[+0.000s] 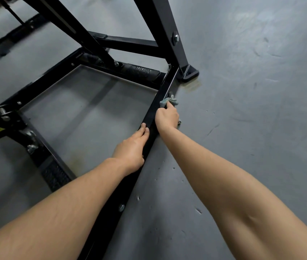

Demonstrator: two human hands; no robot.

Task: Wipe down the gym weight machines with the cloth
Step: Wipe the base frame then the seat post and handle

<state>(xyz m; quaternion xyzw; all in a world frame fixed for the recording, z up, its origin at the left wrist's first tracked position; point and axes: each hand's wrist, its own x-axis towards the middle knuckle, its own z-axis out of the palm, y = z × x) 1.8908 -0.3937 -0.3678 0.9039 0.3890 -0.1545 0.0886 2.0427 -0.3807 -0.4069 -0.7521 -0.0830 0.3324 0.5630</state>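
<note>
Cloth (168,101) against the weight machine's (161,17) low bar (150,115).
The right hand (167,117) grips the bunched cloth against the bar's outer side. Just behind it, the left hand (132,147) rests with straight fingers on the bar, by the grey floor (242,113).

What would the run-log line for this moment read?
step: wipe machine frame | right hand: grips cloth against base rail | left hand: fingers resting on same rail, nearer the camera
</note>
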